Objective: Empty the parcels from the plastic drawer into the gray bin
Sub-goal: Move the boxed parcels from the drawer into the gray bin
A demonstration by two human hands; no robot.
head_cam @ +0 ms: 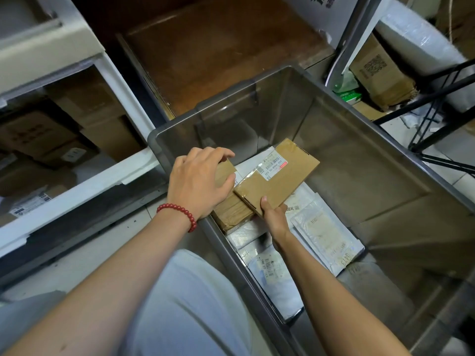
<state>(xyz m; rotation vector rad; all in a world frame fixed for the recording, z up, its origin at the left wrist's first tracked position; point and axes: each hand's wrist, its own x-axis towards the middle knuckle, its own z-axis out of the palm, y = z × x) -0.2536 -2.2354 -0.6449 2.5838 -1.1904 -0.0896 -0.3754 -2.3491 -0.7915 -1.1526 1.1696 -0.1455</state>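
inside the gray bin [372, 176], close to its near left wall, you hold a flat cardboard parcel [282, 182] tilted above the other parcels. its white label [273, 164] carries barcodes, a red strip at one edge and a printed code ending in "033"; the rest is too small to read. your right hand [276, 217] pinches the parcel's near corner, thumb pressed on top, the other fingers tucked underneath and out of sight. your left hand [198, 183] grips a taped brown box [232, 213] just beside it, fingers [218, 152] bent over the box's far edge and the thumb against its side, touching the flat parcel's edge. a red bead bracelet [180, 213] sits on that wrist.

beneath both, the bin's floor holds white mailers. one is a bubble mailer [326, 235] with "0413" written in marker at its near end. another is a white bag [275, 276] with a barcode label whose digits you cannot make out.

to your left the plastic drawer [90, 183] stands open, white-rimmed, with cardboard boxes [38, 134] and a labelled parcel [28, 204] inside. beyond the bin lies a brown wooden surface [218, 47]. at the upper right, a cardboard box with a qr code [377, 70] sits behind a black metal frame [437, 98].
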